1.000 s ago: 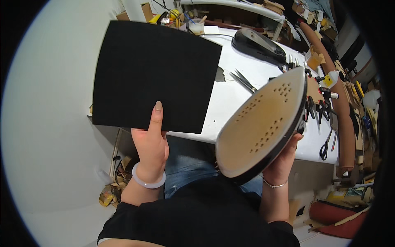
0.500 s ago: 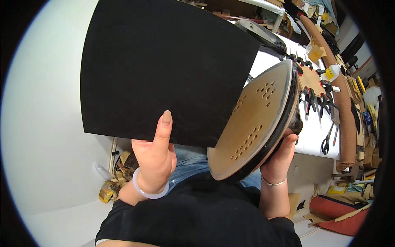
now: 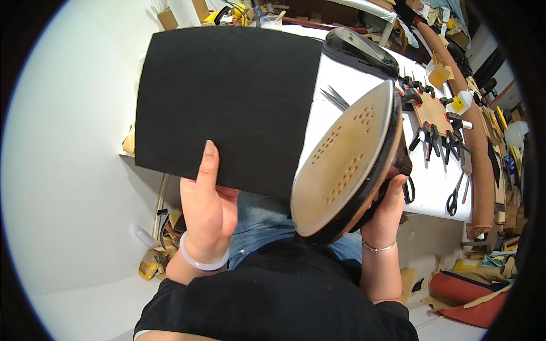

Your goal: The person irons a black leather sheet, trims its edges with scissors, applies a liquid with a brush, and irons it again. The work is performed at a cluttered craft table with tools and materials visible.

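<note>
From the head cam, the left hand (image 3: 206, 221)'s fingers (image 3: 228, 193) are pinching the bottom edge of a flat, black, four-sided sheet (image 3: 227, 105), while the right hand (image 3: 385, 217) grips a dark, tan-soled iron (image 3: 344, 162), its fingers mostly hidden, both by the white bench (image 3: 425, 196).

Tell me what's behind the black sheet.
Beyond the upper edge of the black sheet, a pale container and cardboard show; past its right edge, the white table. Whatever lies directly behind is covered, including most fingers of the left hand.
</note>
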The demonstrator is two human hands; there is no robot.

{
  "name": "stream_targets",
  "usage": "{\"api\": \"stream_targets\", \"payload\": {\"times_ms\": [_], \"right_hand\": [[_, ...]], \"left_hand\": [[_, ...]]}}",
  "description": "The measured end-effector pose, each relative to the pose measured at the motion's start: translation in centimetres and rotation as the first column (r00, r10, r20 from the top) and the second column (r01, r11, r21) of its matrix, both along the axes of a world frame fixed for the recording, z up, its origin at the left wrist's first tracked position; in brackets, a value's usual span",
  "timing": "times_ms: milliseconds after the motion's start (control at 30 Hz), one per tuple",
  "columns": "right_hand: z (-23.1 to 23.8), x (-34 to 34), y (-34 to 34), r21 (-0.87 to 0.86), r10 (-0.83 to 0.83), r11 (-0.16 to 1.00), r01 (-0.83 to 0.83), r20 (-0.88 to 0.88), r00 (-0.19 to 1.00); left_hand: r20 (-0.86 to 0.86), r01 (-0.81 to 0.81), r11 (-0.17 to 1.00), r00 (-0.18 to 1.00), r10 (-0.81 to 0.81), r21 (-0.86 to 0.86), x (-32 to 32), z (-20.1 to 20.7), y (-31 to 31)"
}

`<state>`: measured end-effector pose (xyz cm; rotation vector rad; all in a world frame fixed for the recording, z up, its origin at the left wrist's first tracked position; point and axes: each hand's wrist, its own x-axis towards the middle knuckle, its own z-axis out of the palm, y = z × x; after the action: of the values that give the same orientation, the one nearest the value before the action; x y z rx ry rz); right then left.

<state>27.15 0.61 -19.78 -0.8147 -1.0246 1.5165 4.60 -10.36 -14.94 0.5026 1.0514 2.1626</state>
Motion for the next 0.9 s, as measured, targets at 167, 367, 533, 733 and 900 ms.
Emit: {"api": "stream_targets", "payload": {"times_ms": [167, 367, 533, 733, 900], "right_hand": [[-0.4, 0.3, 0.5, -0.005, 0.005, 1.0, -0.006, -0.049, 0.999], [-0.6, 0.5, 0.2, -0.033, 0.009, 0.999, -0.01, -0.031, 0.999], [-0.9, 0.9, 0.2, -0.02, 0.019, 1.0, -0.019, -0.027, 0.999], [-0.9, 0.8, 0.1, -0.037, 0.046, 0.998, -0.049, -0.068, 0.997], [-1.3, 0.9, 0.2, -0.068, 0.055, 0.996, -0.061, -0.085, 0.995]], "left_hand": [[-0.062, -0.03, 0.998, 0.998, 0.026, -0.059, -1.1, -2.0, -0.4], [-0.109, -0.052, 0.998, 0.993, 0.049, -0.025, -0.2, -2.9, 0.0], [-0.124, -0.053, 0.999, 0.991, 0.053, 0.002, -0.1, -3.4, 0.2], [-0.077, -0.028, 1.0, 0.997, 0.028, 0.002, 0.0, -3.6, 0.3], [-0.028, -0.012, 0.999, 1.0, 0.01, -0.051, -0.1, -3.8, 0.8]]}}
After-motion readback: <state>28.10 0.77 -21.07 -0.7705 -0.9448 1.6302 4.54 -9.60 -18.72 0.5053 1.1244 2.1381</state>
